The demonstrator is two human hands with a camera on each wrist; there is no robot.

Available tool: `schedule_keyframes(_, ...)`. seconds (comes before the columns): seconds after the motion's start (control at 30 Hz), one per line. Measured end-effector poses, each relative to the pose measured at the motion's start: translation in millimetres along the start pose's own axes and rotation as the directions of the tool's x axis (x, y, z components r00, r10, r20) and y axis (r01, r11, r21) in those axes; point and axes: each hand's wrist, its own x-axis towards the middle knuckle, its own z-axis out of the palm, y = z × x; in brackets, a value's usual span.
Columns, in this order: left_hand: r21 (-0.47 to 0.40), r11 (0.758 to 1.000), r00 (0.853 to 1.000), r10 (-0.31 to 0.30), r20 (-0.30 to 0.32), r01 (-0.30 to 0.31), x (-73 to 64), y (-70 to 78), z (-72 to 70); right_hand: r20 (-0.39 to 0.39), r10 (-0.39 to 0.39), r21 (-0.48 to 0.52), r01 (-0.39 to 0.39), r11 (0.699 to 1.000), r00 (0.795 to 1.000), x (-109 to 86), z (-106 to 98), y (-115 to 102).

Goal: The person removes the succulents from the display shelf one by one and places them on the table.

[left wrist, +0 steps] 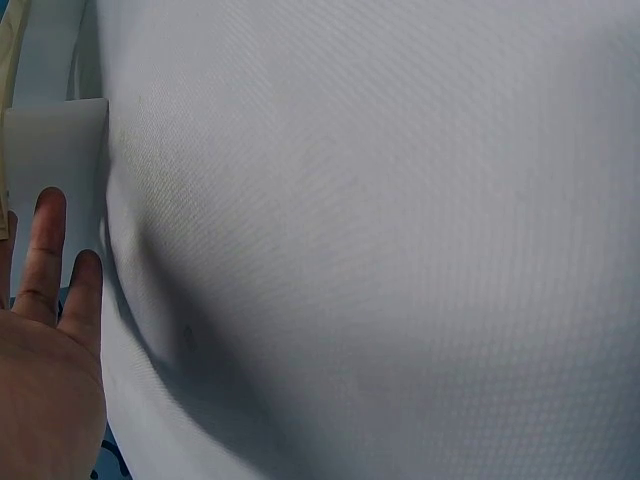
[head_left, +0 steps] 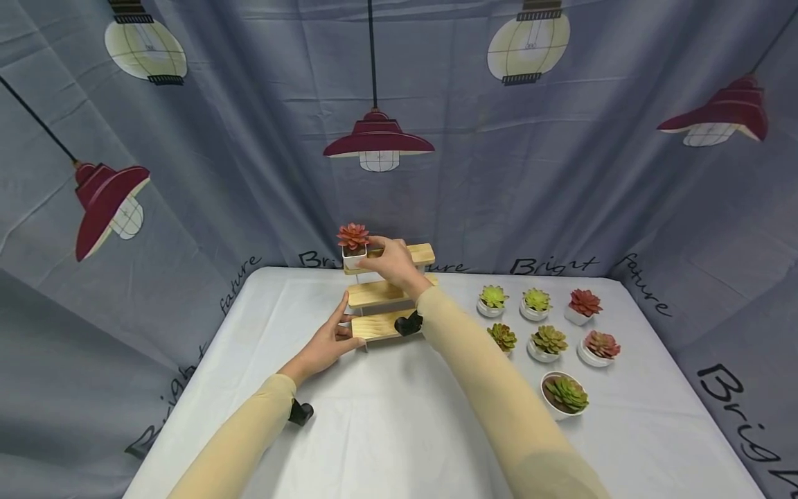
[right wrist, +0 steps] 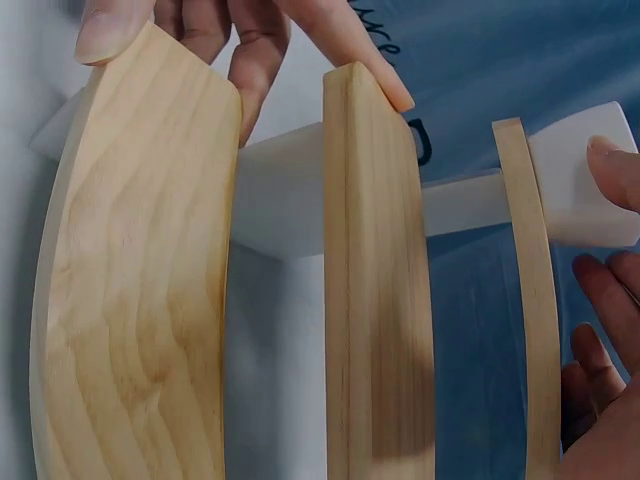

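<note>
A three-tier shelf stand with pale wooden boards (head_left: 374,294) and white side supports stands at the table's far side. On the left end of its top board is a red succulent (head_left: 353,236) in a white pot (head_left: 355,260). My right hand (head_left: 395,265) pinches that pot from its right side. At the stand's left end, my left hand (head_left: 325,348) holds the lowest board, thumb over its front edge. In the right wrist view, the left index finger (right wrist: 350,45) reaches the middle board. Left fingers (left wrist: 42,265) lie along the white support in the left wrist view.
Right of the stand sit several potted succulents: light green (head_left: 493,296), darker green (head_left: 550,339), red (head_left: 584,303) and pinkish (head_left: 602,344). A larger green one (head_left: 566,393) is nearest. The table (head_left: 374,430) has a white cloth; a grey-blue curtain (head_left: 268,159) hangs behind.
</note>
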Motion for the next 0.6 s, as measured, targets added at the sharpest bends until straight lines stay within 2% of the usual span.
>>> schedule_keyframes(0.6,-0.002,1.0,1.0,0.0,-0.008,0.0,0.0,1.6,1.8,-0.007,-0.037,0.072,0.037,0.997,0.999,1.5,4.1,2.1)
